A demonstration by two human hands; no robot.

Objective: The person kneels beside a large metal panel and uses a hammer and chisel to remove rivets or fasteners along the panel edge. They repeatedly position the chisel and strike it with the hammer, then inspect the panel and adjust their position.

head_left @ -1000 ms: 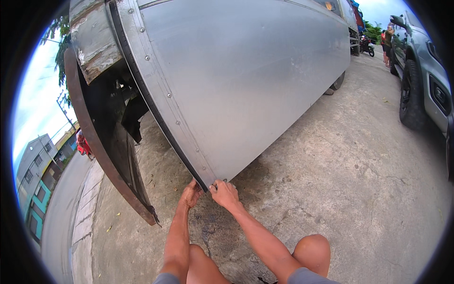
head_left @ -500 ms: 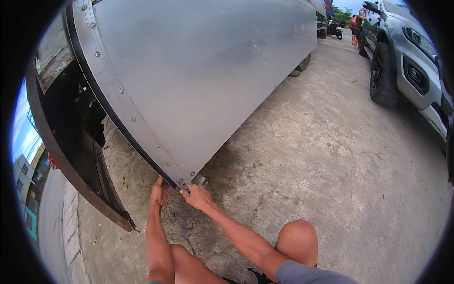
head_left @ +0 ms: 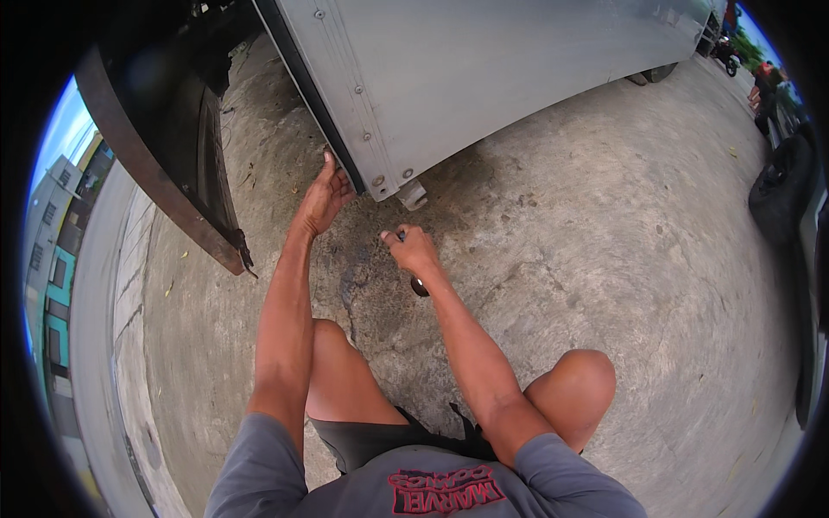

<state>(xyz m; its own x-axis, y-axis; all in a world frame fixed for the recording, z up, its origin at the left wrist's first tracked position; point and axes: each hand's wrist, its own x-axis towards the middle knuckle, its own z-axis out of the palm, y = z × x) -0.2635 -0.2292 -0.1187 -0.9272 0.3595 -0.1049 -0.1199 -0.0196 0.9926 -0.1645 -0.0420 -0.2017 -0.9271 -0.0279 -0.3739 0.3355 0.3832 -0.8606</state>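
A large silver metal panel (head_left: 484,78) with a riveted edge and a black rubber strip (head_left: 304,82) comes down to a corner in front of me. My left hand (head_left: 325,198) is at the lower end of that strip, thumb pointing up, fingers apart and against the edge. Below the corner and away from it is my right hand (head_left: 413,249), closed around a small dark object (head_left: 401,235) that I cannot make out. A dark round thing with a bright spot (head_left: 420,287) shows beside my right wrist; whether it belongs to the held object is unclear.
A short metal bracket (head_left: 413,195) juts out under the panel's corner. To the left hangs a dark frame with a rusty curved edge (head_left: 155,181). Stained concrete (head_left: 604,242) lies below. At the right rim are a vehicle's black tyre (head_left: 781,186) and a person farther back.
My right hand has come away from the panel's corner, down and toward me. The left hand stays at the edge with its thumb now raised. The view has tilted down.
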